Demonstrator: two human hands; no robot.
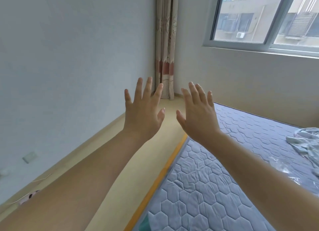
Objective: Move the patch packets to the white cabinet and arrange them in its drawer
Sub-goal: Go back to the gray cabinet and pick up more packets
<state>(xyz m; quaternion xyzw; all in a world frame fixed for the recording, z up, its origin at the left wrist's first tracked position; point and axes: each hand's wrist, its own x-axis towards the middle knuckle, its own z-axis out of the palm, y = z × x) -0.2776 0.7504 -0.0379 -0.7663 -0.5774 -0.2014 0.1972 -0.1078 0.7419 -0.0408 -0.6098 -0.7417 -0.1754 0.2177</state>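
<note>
Fingers point(148, 87) spread wide on both hands, gripping nothing. Left hand point(143, 113) and right hand point(198, 117): raised side by side, backs to the camera, apart, above the floor strip left of the mattress point(215, 179). Curtain point(165, 58): corner beyond the mattress. Crumpled cloth point(305, 141): on the mattress, right edge. Patch packets, cabinet: not in view.

Open floor strip point(165, 127) is being left free between wall point(69, 58) and mattress point(224, 170); far end is being closed off by curtain point(166, 58).
</note>
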